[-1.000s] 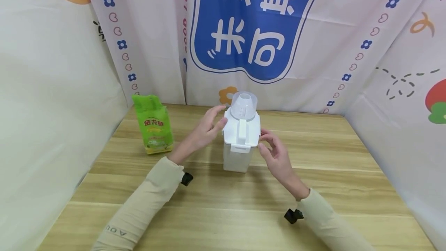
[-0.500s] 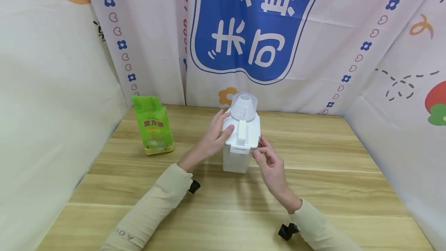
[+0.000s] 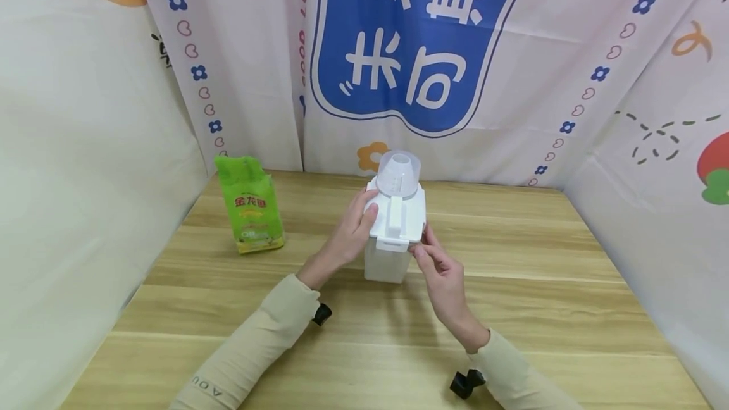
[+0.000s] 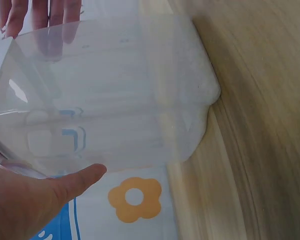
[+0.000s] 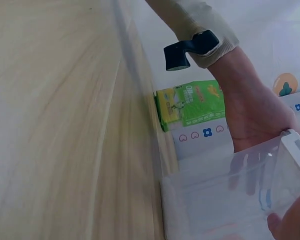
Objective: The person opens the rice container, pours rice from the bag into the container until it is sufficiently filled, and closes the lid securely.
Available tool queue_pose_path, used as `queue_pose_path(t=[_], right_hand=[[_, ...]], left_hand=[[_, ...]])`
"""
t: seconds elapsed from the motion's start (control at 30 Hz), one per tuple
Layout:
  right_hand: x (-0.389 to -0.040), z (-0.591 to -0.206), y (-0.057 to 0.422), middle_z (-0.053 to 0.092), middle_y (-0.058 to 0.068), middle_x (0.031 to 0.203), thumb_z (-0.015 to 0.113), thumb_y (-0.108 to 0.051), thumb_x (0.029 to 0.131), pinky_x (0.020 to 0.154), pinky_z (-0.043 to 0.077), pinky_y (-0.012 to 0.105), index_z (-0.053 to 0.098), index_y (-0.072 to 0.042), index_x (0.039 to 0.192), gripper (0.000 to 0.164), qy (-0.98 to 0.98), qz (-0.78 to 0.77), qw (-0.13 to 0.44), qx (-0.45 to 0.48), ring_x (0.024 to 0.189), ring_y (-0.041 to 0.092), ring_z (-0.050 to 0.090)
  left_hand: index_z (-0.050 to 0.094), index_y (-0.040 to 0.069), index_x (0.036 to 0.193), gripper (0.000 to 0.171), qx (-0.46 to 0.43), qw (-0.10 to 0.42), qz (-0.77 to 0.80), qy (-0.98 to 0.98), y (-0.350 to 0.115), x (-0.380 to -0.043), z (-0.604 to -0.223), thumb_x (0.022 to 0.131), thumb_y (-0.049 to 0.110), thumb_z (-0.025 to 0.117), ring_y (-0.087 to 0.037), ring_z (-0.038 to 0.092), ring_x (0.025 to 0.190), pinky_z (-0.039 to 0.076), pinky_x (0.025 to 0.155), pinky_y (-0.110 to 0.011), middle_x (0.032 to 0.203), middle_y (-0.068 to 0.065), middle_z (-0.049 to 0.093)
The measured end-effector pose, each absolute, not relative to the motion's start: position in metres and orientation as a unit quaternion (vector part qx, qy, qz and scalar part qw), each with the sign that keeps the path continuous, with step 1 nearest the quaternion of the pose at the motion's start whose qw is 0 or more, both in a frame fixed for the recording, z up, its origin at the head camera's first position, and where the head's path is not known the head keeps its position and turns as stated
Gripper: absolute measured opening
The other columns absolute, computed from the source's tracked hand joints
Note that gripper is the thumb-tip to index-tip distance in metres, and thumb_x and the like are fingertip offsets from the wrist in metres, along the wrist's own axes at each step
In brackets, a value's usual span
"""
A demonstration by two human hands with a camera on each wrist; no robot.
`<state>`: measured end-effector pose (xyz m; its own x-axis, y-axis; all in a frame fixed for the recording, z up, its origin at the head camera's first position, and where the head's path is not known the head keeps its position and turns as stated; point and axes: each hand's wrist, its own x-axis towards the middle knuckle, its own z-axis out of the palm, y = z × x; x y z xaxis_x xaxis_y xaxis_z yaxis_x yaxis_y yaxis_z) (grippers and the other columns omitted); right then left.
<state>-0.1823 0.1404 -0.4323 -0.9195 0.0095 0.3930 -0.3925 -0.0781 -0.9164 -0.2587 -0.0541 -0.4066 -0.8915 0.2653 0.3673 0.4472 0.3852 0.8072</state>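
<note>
A translucent storage container (image 3: 386, 263) with a white lid (image 3: 383, 215) stands upright on the table. On the lid sit a white handle and a clear cup-shaped cap (image 3: 399, 174). My left hand (image 3: 348, 233) holds the container's left side near the top, its thumb by the lid's edge. My right hand (image 3: 443, 274) grips the front right corner just under the lid, thumb near the front clasp (image 3: 393, 244). In the left wrist view the right fingers (image 4: 65, 20) lie along the container's far side. The right wrist view shows the left palm (image 5: 255, 112) against the clear wall.
A green bag (image 3: 251, 204) with a yellow base stands upright at the back left of the wooden table (image 3: 512, 258). A printed curtain (image 3: 262, 49) hangs behind, with white cloth walls on both sides. Dark camera mounts (image 3: 467, 383) stick out at the wrists.
My left hand has come in from the left onto the container's side and slid slightly toward me. My right hand has closed in on the front right corner. The container has hardly moved.
</note>
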Motion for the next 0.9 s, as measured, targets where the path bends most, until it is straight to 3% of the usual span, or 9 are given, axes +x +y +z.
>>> queue_pose_path(t=[0.23,0.4,0.57,0.9], right_hand=[[-0.181,-0.431,0.131,0.035,0.009,0.158,0.062,-0.005,0.095,0.107,0.039,0.019,0.060,0.018,0.103,0.024,-0.656,0.737,0.133,0.094,0.145,0.025,0.035],[-0.184,-0.431,0.127,0.036,0.009,0.157,0.065,-0.011,0.094,0.106,0.039,0.018,0.059,0.014,0.097,0.026,-0.661,0.734,0.138,0.069,0.144,0.025,0.036],[-0.188,-0.430,0.123,0.040,0.007,0.155,0.068,-0.017,0.094,0.106,0.040,0.018,0.059,0.005,0.087,0.025,-0.653,0.743,0.144,0.043,0.142,0.022,0.040],[-0.191,-0.426,0.118,0.043,0.010,0.153,0.068,-0.011,0.092,0.104,0.042,0.018,0.060,-0.008,0.077,0.018,-0.605,0.782,0.146,0.027,0.141,0.023,0.041]], left_hand=[[0.037,0.011,0.148,0.047,-0.201,0.090,-0.523,-0.823,-0.052,-0.255,-0.408,0.107,0.034,0.028,-0.032,0.027,0.148,0.024,0.119,-0.054,0.159,-0.016,0.029],[0.035,0.014,0.149,0.048,-0.189,0.081,-0.526,-0.825,-0.051,-0.253,-0.408,0.107,0.036,0.028,-0.031,0.024,0.149,0.023,0.119,-0.055,0.161,-0.015,0.024],[0.033,0.015,0.150,0.049,-0.176,0.075,-0.529,-0.827,-0.050,-0.251,-0.407,0.106,0.037,0.028,-0.032,0.018,0.151,0.021,0.119,-0.056,0.163,-0.016,0.017],[0.029,0.015,0.152,0.050,-0.167,0.070,-0.531,-0.828,-0.046,-0.246,-0.407,0.106,0.036,0.027,-0.034,0.016,0.151,0.022,0.118,-0.058,0.165,-0.014,0.009]])
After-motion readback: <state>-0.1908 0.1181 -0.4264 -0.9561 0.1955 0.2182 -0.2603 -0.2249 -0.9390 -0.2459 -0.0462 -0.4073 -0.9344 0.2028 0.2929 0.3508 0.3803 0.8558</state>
